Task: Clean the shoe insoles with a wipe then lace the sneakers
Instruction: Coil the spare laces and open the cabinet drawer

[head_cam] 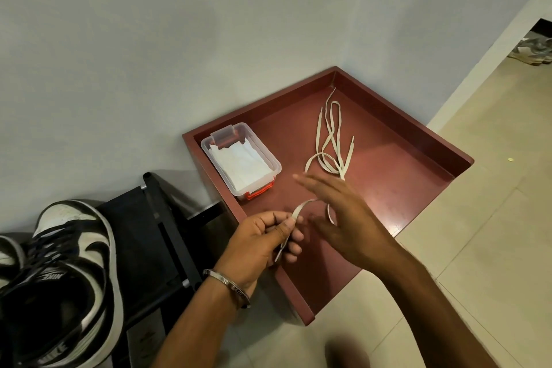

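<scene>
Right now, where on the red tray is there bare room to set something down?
Bare floor of the red tray lies right of the loose lace toward the right wall, and between that lace and the wipe box. The near corner is crowded: left hand pinching a lace, right hand above.

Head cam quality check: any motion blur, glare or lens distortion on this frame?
Head view: the right hand is motion-blurred, its fingers smeared; the left hand pinching the shoelace is sharper. A soft glare patch sits on the red tray floor. Wide-angle distortion bows the wall edge and stretches the black-and-white sneaker at the corner.
</scene>
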`<state>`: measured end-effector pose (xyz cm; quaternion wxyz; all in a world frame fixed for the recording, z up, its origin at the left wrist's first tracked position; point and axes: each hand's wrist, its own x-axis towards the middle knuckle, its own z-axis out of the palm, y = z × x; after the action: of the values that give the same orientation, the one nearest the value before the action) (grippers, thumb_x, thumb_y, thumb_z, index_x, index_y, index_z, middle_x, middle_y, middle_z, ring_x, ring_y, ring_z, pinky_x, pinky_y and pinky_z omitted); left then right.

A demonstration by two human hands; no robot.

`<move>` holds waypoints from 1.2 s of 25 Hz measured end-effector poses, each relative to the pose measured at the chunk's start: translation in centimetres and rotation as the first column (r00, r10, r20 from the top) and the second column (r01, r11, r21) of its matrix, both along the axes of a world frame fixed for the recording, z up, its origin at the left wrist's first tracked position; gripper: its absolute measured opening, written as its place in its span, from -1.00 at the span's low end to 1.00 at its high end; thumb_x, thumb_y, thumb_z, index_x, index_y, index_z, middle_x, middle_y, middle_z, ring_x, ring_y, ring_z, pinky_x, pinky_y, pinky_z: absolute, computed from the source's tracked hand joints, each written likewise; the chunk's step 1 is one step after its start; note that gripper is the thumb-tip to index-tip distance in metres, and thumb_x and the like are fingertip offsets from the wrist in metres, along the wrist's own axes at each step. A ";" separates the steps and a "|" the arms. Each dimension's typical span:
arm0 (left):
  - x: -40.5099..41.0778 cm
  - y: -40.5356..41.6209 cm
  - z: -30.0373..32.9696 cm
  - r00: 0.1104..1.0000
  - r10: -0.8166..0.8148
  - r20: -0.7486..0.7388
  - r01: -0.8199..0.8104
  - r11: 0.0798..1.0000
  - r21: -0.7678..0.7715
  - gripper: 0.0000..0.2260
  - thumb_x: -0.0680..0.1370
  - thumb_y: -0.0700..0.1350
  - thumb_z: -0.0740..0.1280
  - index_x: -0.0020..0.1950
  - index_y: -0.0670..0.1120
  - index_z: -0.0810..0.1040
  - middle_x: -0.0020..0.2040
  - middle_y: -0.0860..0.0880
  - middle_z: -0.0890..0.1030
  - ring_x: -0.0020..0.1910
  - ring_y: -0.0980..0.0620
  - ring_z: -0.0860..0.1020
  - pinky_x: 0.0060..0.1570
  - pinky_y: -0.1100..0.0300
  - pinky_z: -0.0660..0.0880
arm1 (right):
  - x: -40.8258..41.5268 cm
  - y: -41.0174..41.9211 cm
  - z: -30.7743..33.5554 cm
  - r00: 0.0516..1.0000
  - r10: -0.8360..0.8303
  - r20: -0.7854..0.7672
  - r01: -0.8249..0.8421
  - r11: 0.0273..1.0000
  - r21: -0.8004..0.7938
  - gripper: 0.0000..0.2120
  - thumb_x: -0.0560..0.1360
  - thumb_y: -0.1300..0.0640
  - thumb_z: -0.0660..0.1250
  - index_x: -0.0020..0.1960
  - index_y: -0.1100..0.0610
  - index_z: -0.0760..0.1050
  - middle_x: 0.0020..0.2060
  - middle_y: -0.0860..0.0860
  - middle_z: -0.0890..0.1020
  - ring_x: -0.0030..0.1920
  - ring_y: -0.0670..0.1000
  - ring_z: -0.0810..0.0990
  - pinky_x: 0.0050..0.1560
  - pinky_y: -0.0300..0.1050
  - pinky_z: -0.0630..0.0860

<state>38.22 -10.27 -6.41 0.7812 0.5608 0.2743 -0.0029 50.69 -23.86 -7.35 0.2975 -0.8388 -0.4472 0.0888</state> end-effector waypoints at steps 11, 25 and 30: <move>-0.5 -0.5 1.0 0.991 -0.101 0.084 0.117 0.966 -0.228 -0.83 0.56 -0.18 0.28 0.06 -0.18 0.62 -0.09 -0.15 0.68 -0.15 -0.03 0.68 -0.16 0.15 0.64 | -0.8 0.6 0.1 0.995 -0.084 -0.055 0.084 0.996 0.005 -0.80 0.53 0.16 0.34 0.04 -0.11 0.62 -0.15 -0.16 0.69 -0.14 -0.08 0.65 -0.14 -0.02 0.62; -1.5 5.8 1.4 0.800 0.550 0.237 -0.395 0.782 -0.482 -0.90 0.56 -0.09 0.24 0.00 -0.02 0.54 0.26 -0.08 0.61 0.27 -0.03 0.56 0.10 -0.30 0.50 | -2.8 2.1 0.1 0.941 0.240 -0.238 -0.300 0.917 -0.261 -0.82 0.60 0.02 0.30 0.10 0.00 0.65 -0.11 -0.09 0.68 -0.16 -0.11 0.64 -0.06 -0.01 0.63; -0.8 4.1 1.3 0.867 0.421 0.267 -0.391 0.907 -0.158 -0.82 0.51 -0.07 0.27 0.06 -0.08 0.56 0.20 -0.03 0.64 0.25 0.04 0.57 0.14 -0.17 0.51 | -2.9 2.4 2.0 0.944 0.287 -0.162 -0.315 0.930 -0.189 -0.81 0.60 -0.02 0.27 -0.08 0.02 0.60 -0.25 -0.08 0.64 -0.24 -0.09 0.61 -0.18 0.00 0.59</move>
<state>37.39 -6.13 -5.06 0.8230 0.4452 0.2660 0.2316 47.79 -21.44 -5.35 0.2178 -0.7794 -0.5380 0.2358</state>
